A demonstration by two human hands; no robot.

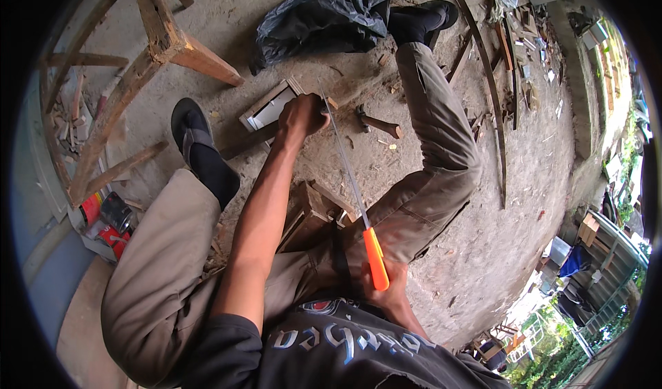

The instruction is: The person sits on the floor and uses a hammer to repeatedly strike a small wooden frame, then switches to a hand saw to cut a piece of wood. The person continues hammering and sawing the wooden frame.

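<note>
My right hand [387, 285] is wrapped round the orange handle of a handsaw [374, 251]. The thin blade stretches away from me and passes close by my left fist. My left hand [302, 119] is closed round a narrow wooden strip [249, 141], whose short pale end pokes out on the right beside the blade. Whether the teeth touch the wood cannot be made out. Just beyond that hand lies a wooden frame [265, 106] with a white panel inside. A hammer [379, 124] rests on the ground to the right of the blade.
A black plastic bag [321, 20] lies near my far foot. The wooden legs of a stool-like frame [162, 44] stand at the far left. Wood pieces [314, 213] are between my legs. Long strips [493, 93] and scraps litter the right; cans [116, 211] are at the left.
</note>
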